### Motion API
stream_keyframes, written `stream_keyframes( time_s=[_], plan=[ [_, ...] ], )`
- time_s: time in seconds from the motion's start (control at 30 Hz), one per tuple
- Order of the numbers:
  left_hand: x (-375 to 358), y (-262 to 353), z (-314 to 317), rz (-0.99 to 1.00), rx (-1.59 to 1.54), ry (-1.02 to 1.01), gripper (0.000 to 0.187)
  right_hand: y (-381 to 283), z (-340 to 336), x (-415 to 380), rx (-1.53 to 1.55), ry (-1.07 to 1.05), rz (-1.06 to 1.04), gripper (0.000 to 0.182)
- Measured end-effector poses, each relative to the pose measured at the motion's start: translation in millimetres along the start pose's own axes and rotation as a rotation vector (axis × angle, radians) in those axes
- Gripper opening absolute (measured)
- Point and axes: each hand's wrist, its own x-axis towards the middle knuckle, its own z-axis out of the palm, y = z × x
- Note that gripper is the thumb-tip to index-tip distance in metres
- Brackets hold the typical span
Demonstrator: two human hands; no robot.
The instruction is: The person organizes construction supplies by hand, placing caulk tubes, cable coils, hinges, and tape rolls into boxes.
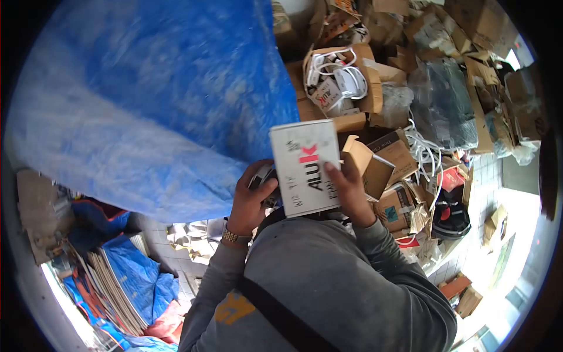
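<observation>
A white cardboard box (302,167) printed with "ALUK" in black and red is held up before my chest. My right hand (350,190) grips it by the right edge, thumb across the front face. Just left of the box, my left hand (251,199) is closed around a small black and silver object (262,177). Its kind is not clear, as fingers and the box cover part of it. A metal watch (230,236) is on the left wrist.
A large blue tarpaulin (176,100) spreads over the upper left. An open carton (375,88) with white cables stands beyond the box, among heaped cartons and plastic wrap. A stack of flat panels (114,287) and blue sheeting (138,276) lie at lower left.
</observation>
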Motion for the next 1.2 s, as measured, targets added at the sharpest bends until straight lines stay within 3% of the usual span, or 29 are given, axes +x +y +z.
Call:
stream_keyframes(
  time_s=[0.07, 0.1, 0.2, 0.4, 0.53, 0.6, 0.7, 0.87, 0.93, 1.03, 1.1, 1.2],
  plan=[
    [-7.7, 10.2, -8.2, -0.098, -0.454, -0.118, 0.050, -12.6, 7.4, -14.0, 0.060, 0.031, -0.033, 0.027],
    [-12.5, 13.1, -13.1, -0.083, -0.459, -0.114, 0.050, -24.3, 14.1, -25.0, 0.123, 0.045, -0.015, 0.027],
    [-29.0, 28.2, -29.6, -0.050, -0.656, -0.325, 0.080, -30.5, 31.2, -49.1, 0.171, 0.033, -0.129, 0.031],
    [-47.4, 46.8, -50.2, -0.087, -0.777, -0.450, 0.095, -29.5, 49.0, -75.3, 0.209, 0.038, -0.095, 0.042],
    [-54.8, 46.5, -63.1, -0.063, -0.803, -0.505, 0.088, -22.4, 59.7, -80.7, 0.220, 0.046, -0.092, 0.041],
    [-59.2, 43.3, -66.7, 0.037, -0.456, -0.363, 0.081, -22.8, 71.2, -83.1, 0.177, 0.042, -0.110, 0.038],
    [-60.9, 29.6, -72.8, 0.071, -0.332, -0.326, 0.075, -16.7, 89.1, -86.1, 0.012, 0.026, -0.115, 0.036],
    [-71.2, 24.8, -87.9, -0.040, -0.381, -0.209, 0.049, 6.0, 101.9, -82.8, -0.042, 0.015, -0.174, 0.034],
    [-69.0, 13.6, -98.7, -0.089, -0.467, -0.220, 0.048, -0.1, 107.2, -88.3, 0.105, -0.005, 0.008, 0.035],
    [-75.5, 12.3, -100.8, -0.157, -0.628, -0.235, 0.049, 17.4, 103.6, -86.0, 0.060, -0.029, 0.020, 0.037],
    [-78.3, 6.7, -106.9, -0.072, -0.556, -0.260, 0.052, 10.9, 106.1, -90.1, 0.062, -0.039, 0.031, 0.040],
    [-77.6, 6.2, -109.1, -0.105, -0.363, -0.224, 0.061, 13.7, 104.5, -92.2, -0.070, -0.058, -0.033, 0.039]
  ],
)
